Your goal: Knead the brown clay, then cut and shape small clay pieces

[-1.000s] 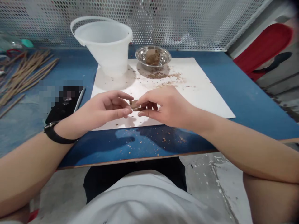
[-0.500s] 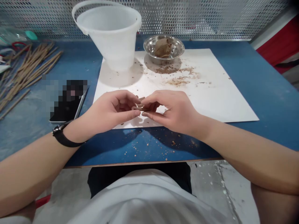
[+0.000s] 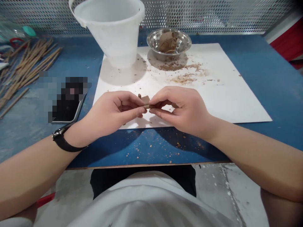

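Between the fingertips of both hands is a thin brown clay roll (image 3: 147,106), held level above the near edge of the white board (image 3: 236,107). My left hand (image 3: 113,108) pinches its left end with thumb and fingers, and my right hand (image 3: 187,107) pinches the right end. Fingers cover most of the roll. Just behind the fingertips, a flat brown clay piece (image 3: 145,98) shows in part. Farther back on the board, a steel bowl (image 3: 151,50) holds a lump of brown clay (image 3: 167,42).
A white bucket (image 3: 120,41) stands at the board's back left. Left of the board are a phone (image 3: 65,107), its screen partly pixelated, and a pile of thin brown sticks (image 3: 28,69). Clay crumbs dot the blue table (image 3: 151,154). A perforated metal panel (image 3: 213,19) rises behind.
The roll now lies straighter between my fingertips, which have moved slightly apart. My right hand has shifted a little to the right. The whole view has tilted slightly downward.
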### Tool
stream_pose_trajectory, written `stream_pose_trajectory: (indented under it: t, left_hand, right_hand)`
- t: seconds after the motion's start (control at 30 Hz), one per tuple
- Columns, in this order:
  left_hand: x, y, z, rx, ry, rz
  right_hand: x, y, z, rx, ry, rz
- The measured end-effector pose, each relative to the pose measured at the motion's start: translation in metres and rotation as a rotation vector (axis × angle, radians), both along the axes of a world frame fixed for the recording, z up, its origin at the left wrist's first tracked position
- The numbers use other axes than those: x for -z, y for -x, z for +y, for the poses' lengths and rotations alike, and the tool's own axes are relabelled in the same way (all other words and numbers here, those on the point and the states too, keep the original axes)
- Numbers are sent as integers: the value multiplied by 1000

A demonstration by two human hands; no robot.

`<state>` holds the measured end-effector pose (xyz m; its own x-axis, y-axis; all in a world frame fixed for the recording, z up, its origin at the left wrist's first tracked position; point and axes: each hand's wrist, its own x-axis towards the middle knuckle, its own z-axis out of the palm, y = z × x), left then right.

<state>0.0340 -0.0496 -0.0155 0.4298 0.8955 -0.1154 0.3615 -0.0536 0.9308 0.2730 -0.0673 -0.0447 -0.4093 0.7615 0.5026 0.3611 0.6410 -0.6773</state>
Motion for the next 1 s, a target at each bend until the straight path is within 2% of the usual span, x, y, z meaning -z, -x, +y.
stream_pose_trajectory:
  t: [0.2,0.43,1.0]
  left_hand:
    - [-3,-2,-7,-40,-73,27]
    - [-3,-1,-9,-55,-143,18]
    - [-2,-3,-10,-84,-156,17]
  right_hand:
    - [-2,-1,-1,-34,-176,-54]
    - [-4,-1,-4,52,-79,-83]
    - [-6,-3,-6,94,-93,-127]
